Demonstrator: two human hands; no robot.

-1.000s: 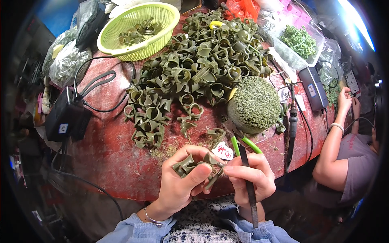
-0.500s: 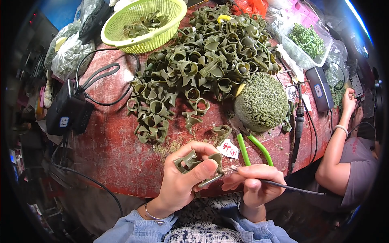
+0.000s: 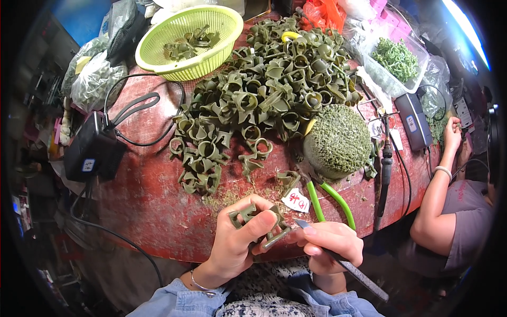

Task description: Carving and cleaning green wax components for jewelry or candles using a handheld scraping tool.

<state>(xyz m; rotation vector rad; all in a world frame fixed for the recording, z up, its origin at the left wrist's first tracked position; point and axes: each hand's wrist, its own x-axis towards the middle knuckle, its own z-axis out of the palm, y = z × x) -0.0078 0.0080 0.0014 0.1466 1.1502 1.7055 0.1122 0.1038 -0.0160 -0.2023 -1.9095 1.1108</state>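
Above the table's near edge, my left hand (image 3: 232,240) is closed around an olive-green moulded piece (image 3: 274,235) with curved, ring-like parts. My right hand (image 3: 332,245) grips a slim craft knife (image 3: 364,277) with a dark, flat handle. Its pointed blade shows past my fingertips, close to the piece's right edge; whether it touches I cannot tell. Just beyond my hands lie a white paper tag (image 3: 296,201) with red marks and pliers with green handles (image 3: 338,205). A large heap of similar olive-green pieces (image 3: 269,79) spreads across the middle of the table.
On the red, scratched table (image 3: 153,211) stand a yellow-green basket (image 3: 195,68) with pieces, a round green textured block (image 3: 338,140), black power units (image 3: 95,150) with cables, and a clear tub (image 3: 412,79) of green bits. At the right, another person's arm (image 3: 438,185) reaches in.
The knife has turned in my right hand: its handle end now points lower, and the blade shows more plainly beside the piece. My left hand keeps its hold. The whole view has shifted slightly.
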